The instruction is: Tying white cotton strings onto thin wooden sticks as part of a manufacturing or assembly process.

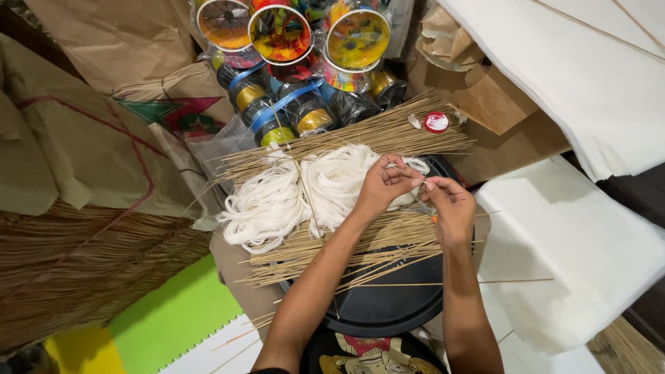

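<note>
My left hand (379, 188) and my right hand (449, 205) meet over a round black tray (388, 305), fingertips pinched together on a thin stick and a white strand. An orange tip of some small thing shows under my right hand. A heap of white string loops (277, 197) lies just left of my left hand. Thin bamboo sticks (360, 135) lie in a bundle behind the string, and more sticks (339, 253) are spread across the tray under my forearms.
Colourful spools of thread (280, 34) are stacked at the top. A red and white lid (436, 122) rests on the sticks. Brown paper (76, 145) lies left, white paper sheets (575, 242) right, a large stick bundle (83, 263) lower left.
</note>
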